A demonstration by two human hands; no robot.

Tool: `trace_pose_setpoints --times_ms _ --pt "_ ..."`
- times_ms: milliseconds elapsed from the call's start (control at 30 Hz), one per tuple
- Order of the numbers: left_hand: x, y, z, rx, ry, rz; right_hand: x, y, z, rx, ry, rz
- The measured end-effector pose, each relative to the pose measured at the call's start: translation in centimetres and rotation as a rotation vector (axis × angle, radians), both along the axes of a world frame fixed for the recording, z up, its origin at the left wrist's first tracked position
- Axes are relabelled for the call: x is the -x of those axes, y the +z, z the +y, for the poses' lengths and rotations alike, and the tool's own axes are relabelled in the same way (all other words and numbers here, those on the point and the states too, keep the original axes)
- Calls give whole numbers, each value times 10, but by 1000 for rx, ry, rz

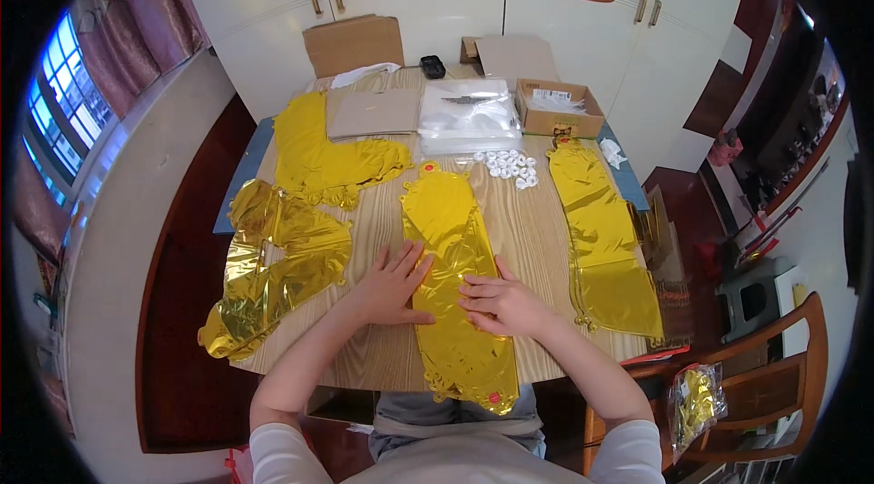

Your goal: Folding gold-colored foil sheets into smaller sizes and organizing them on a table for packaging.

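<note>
A flat, uninflated gold foil balloon [452, 247], long and narrow, lies lengthwise on the wooden table in front of me, with a red dot near each end. Its near end hangs over the table's front edge. My left hand [393, 288] rests spread at the balloon's left edge, its fingertips on the foil. From the right side my right hand [505, 304] lies on the middle of the foil, fingers pointing left and slightly bent. Nothing shows gripped in either hand. Small creases run across the foil around both hands.
More flat gold foil balloons lie at the far left [314, 152], near left [278, 265] and right [605, 243]. Behind are white rings [506, 165], clear plastic bags [466, 124], a cardboard box [583, 124] and cardboard sheets [371, 112]. A wooden chair [765, 384] with a bagged balloon [698, 402] stands at right.
</note>
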State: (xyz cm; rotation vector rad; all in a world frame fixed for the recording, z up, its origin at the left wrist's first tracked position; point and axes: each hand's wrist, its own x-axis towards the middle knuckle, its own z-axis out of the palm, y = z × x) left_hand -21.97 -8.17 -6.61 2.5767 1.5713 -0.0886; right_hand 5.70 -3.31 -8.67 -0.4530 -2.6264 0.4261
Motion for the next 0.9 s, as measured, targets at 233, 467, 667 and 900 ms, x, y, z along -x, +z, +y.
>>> trace_pose_setpoints --times_ms 233,467,667,900 --pt "3 4 18 30 32 22 -1 1 0 12 -5 9" --pt "17 -1 42 11 110 34 0 -1 1 34 -8 31" --pt "22 -3 54 -29 154 45 0 -4 1 41 -9 42" --pt "19 -4 44 -72 227 -30 -1 -2 0 52 -10 53"
